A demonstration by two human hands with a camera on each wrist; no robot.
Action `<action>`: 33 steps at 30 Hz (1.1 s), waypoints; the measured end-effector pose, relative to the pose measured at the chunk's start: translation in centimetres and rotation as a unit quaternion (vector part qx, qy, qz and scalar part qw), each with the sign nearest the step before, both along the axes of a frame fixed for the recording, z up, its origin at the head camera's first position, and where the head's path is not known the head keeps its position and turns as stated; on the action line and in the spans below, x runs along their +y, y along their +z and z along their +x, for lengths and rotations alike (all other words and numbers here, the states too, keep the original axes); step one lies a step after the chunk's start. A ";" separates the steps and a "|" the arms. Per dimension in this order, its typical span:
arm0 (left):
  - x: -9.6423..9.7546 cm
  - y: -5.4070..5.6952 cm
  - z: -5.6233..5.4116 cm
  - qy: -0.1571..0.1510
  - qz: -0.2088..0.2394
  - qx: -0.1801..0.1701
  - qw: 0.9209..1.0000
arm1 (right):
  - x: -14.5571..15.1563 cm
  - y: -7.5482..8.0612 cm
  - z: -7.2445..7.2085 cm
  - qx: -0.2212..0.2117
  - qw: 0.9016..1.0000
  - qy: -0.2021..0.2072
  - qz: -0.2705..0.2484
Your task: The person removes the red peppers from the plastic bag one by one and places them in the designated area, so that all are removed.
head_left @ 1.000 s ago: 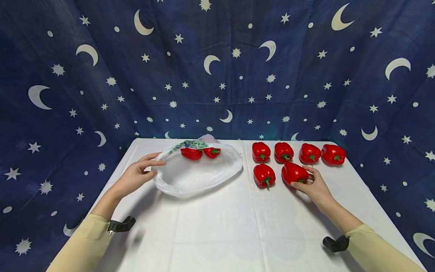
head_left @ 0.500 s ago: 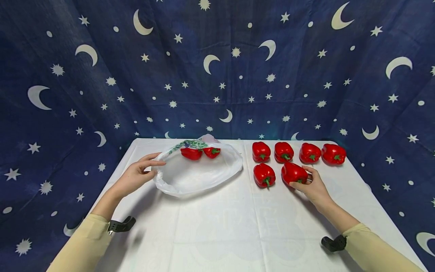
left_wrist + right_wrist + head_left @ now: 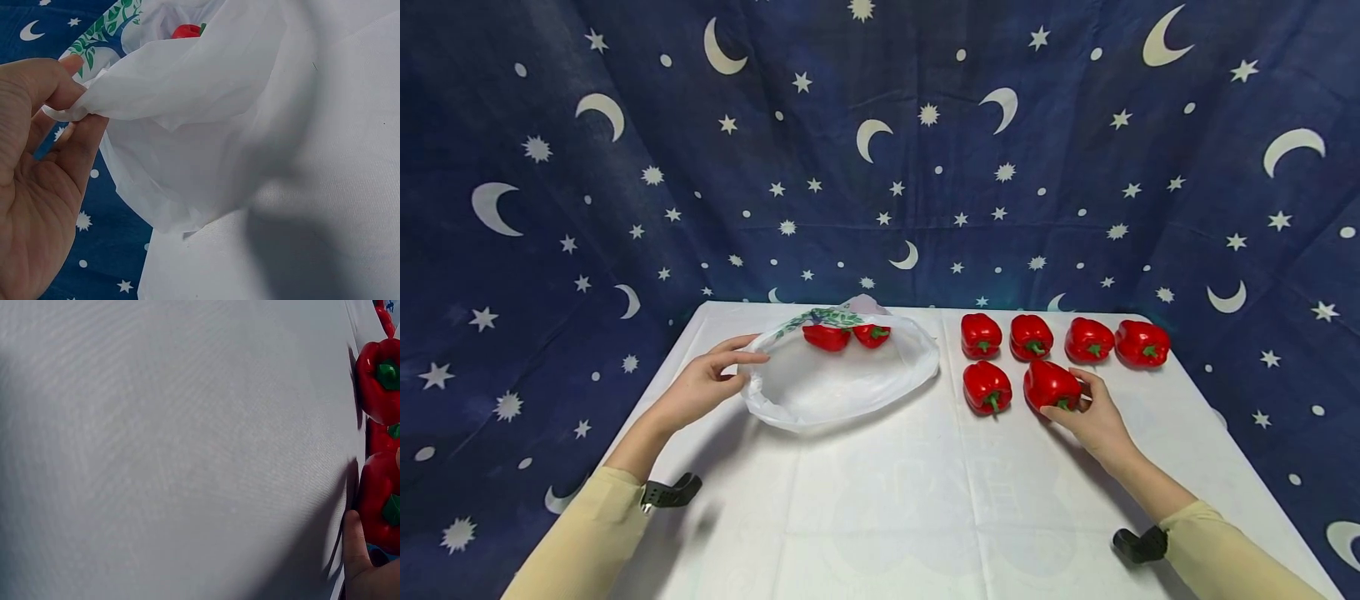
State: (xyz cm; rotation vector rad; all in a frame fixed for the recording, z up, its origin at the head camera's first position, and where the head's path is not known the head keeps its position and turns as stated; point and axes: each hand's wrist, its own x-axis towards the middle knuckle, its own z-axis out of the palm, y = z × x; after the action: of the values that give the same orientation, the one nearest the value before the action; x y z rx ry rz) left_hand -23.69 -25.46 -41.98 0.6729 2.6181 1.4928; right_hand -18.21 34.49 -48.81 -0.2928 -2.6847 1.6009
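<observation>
My left hand [image 3: 703, 385] pinches the left rim of a white plastic bag [image 3: 842, 408] between thumb and fingers, and the bag's mouth gapes. In the left wrist view the thumb and fingertips [image 3: 74, 94] close on the thin film. Two red bell peppers [image 3: 826, 337] lie inside toward the back of the bag, partly covered by its printed edge. On the right, my right hand [image 3: 1097, 421] grips a red bell pepper [image 3: 1049, 385] in the front row, thumb in front and fingers behind. In the right wrist view only the thumb [image 3: 355, 544] and part of that pepper show.
Another red pepper [image 3: 987, 387] sits just left of the gripped one. Several more, such as the red pepper [image 3: 981, 336] at the left end, form a row behind. A white cloth covers the table [image 3: 880, 517]; a dark blue starry curtain [image 3: 820, 150] hangs behind.
The head view has shifted slightly. Both hands keep their hold, the right on the pepper and the left on the bag's rim, with hardly any movement.
</observation>
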 end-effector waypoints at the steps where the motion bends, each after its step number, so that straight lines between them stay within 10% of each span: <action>1: 0.0 0.0 0.0 -0.001 0.001 0.000 1.000 | 0.0 0.0 0.0 -0.001 1.000 0.002 0.001; 13: 0.2 0.3 -0.1 0.010 -0.019 -0.007 1.000 | 0.5 1.0 0.7 0.002 1.000 0.006 0.028; 33: 0.0 0.5 -0.1 0.008 -0.023 0.002 1.000 | -2.7 6.2 1.2 0.158 0.987 0.011 0.025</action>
State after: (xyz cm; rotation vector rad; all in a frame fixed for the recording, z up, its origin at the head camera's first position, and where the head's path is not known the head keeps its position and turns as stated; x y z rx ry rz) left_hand -23.79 -25.43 -41.43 0.6524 2.6584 1.4313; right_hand -17.04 31.83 -42.57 -0.0060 -2.4887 1.4400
